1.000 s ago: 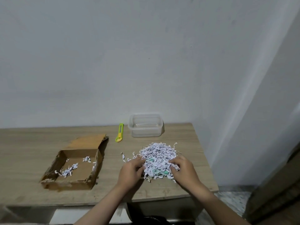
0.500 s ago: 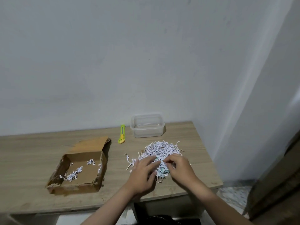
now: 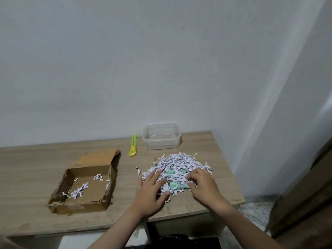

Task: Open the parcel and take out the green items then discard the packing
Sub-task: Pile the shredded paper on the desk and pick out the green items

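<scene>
A heap of white shredded paper (image 3: 177, 163) lies on the wooden table (image 3: 36, 166), right of centre. Small pale green items (image 3: 177, 186) show through the shreds between my hands, another green piece (image 3: 170, 171) a little farther back. My left hand (image 3: 150, 189) lies flat with spread fingers on the heap's left side. My right hand (image 3: 203, 186) rests on the heap's right side, fingers bent down into the shreds. The opened cardboard parcel (image 3: 84, 205) sits to the left with a few shreds inside.
A clear plastic tub (image 3: 161, 136) stands at the back by the wall, with a green and yellow box cutter (image 3: 132, 148) to its left. The table's right edge (image 3: 231, 175) is close to my right hand; a wall corner rises just beyond.
Both hands have drawn apart across the heap, spreading the shreds. Green items that were covered now show between my hands.
</scene>
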